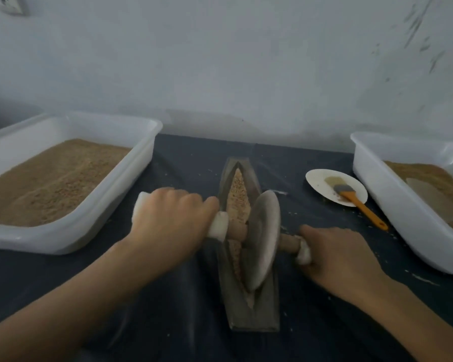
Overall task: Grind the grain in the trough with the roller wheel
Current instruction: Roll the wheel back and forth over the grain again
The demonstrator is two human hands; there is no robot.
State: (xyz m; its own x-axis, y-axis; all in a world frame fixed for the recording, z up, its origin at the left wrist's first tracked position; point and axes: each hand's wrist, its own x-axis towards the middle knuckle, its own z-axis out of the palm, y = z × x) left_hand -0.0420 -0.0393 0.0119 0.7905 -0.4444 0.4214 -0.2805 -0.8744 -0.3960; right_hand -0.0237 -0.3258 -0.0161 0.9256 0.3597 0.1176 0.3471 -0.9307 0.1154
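A long grey boat-shaped trough (264, 307) lies lengthwise on the dark table, with tan grain (238, 194) filling its groove. The grey roller wheel (263, 239) stands on edge in the groove near the trough's middle, tilted a little to the right. A wooden axle runs through it, with white padding wrapped on both ends. My left hand (168, 218) grips the left padded handle. My right hand (340, 254) grips the right padded handle, lower and closer to me.
A big white tub of tan grain (71, 241) sits at left. Another white tub (392, 218) with brown meal stands at right. Between trough and right tub lies a white plate (322, 181) carrying an orange-handled brush (361, 205). Loose grains dot the dark cloth.
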